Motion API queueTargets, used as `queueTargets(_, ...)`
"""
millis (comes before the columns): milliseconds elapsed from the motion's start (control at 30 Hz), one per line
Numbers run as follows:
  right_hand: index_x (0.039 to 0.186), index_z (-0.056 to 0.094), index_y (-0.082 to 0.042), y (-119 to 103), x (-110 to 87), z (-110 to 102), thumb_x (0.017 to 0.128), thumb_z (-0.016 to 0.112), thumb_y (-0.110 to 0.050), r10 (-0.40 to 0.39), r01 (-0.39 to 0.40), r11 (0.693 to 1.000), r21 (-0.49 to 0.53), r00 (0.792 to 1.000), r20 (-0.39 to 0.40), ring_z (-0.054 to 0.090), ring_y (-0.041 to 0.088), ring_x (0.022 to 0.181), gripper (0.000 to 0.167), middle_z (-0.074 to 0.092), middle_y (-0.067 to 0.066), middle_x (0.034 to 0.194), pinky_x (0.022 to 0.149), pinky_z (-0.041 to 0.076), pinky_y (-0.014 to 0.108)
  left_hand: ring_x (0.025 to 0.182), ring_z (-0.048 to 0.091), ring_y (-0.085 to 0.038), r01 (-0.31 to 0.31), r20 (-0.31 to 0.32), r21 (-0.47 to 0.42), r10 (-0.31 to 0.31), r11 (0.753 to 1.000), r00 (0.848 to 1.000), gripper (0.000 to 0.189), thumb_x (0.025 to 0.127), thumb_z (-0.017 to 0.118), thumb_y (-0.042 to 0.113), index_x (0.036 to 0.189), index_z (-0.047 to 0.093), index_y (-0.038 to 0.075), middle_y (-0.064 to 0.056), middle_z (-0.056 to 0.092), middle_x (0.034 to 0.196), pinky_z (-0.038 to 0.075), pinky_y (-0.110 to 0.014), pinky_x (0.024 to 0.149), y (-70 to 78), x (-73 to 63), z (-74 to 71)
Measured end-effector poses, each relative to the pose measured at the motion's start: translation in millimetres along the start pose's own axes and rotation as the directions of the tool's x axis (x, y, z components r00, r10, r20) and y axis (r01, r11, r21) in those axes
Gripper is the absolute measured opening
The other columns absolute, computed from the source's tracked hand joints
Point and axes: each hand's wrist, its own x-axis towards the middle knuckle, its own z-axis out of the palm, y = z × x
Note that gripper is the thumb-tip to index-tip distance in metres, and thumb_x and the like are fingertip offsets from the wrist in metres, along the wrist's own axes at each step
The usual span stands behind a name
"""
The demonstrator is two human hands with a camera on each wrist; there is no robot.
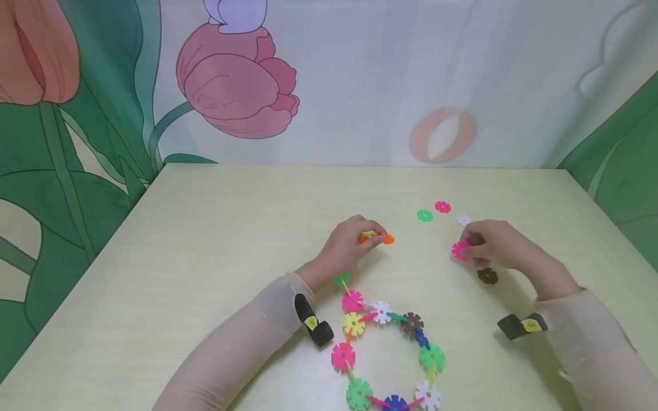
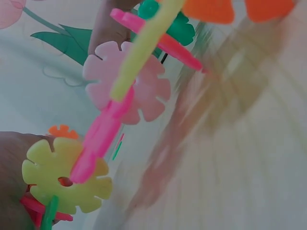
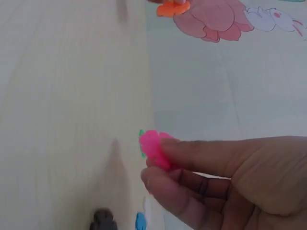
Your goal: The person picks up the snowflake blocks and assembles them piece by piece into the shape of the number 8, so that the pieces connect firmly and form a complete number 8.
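Observation:
My left hand (image 1: pixel 346 245) pinches an orange flower-shaped disc (image 1: pixel 389 238) at its fingertips, above the middle of the table. A yellow piece (image 1: pixel 369 234) shows between the thumb and fingers, partly covered by them. To the right, my right hand (image 1: pixel 496 245) holds a pink notched disc (image 1: pixel 459 251) between thumb and forefinger. That pink disc (image 3: pixel 154 146) stands just above the table in the right wrist view. Below the left forearm lies a ring of linked flower discs (image 1: pixel 353 323), with a short branch ending in a green disc (image 1: pixel 341 278) near the left wrist.
Loose discs lie around the right hand: green (image 1: pixel 424 216), pink (image 1: pixel 442 207), white (image 1: pixel 462 220) and dark brown (image 1: pixel 487 276). A blue piece (image 3: pixel 140 221) shows low in the right wrist view. A printed curtain (image 1: pixel 349 85) hangs behind the table's far edge.

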Motion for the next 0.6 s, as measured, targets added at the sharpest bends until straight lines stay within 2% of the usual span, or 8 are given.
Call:
queueTargets(200, 0.100, 0.061, 0.001, -21, 6.0, 2, 0.090, 0.066, -0.014, -0.087, 0.094, 0.990, 0.106, 0.994, -0.073, 0.061, 0.015, 0.062, 0.019, 0.066, 0.010, 0.077, 0.061, 0.055, 0.027, 0.095, 0.057, -0.016, 0.019, -0.010, -0.006, -0.020, 1.000, 1.000, 0.021, 0.092, 0.065, 0.026, 0.110, 0.071, 0.017, -0.001, 0.064, 0.103, 0.047, -0.026, 0.080, -0.5, -0.2, -1.5)
queueTargets(400, 0.098, 0.060, 0.001, -41, 17.4, 12, 0.091, 0.065, -0.014, -0.153, 0.182, 0.946, 0.269, 0.980, -0.123, 0.063, 0.017, 0.062, 0.017, 0.067, 0.014, 0.077, 0.061, 0.056, 0.025, 0.095, 0.058, -0.016, 0.019, -0.057, -0.013, -0.020, 1.000, 0.998, 0.019, 0.092, 0.064, 0.025, 0.109, 0.071, 0.017, -0.001, 0.064, 0.103, 0.046, -0.026, 0.080, -7.8, 2.3, -1.3)
queueTargets(600, 0.104, 0.062, 0.002, -55, 29.4, 20, 0.094, 0.060, -0.010, -0.202, 0.241, 0.919, 0.312, 0.967, -0.153, 0.063, 0.018, 0.065, 0.016, 0.066, 0.017, 0.080, 0.063, 0.056, 0.024, 0.093, 0.057, -0.017, 0.045, -0.076, -0.003, -0.045, 0.999, 0.996, 0.018, 0.092, 0.065, 0.024, 0.108, 0.072, 0.017, -0.003, 0.064, 0.102, 0.047, -0.028, 0.078, -9.5, 5.1, -3.5)
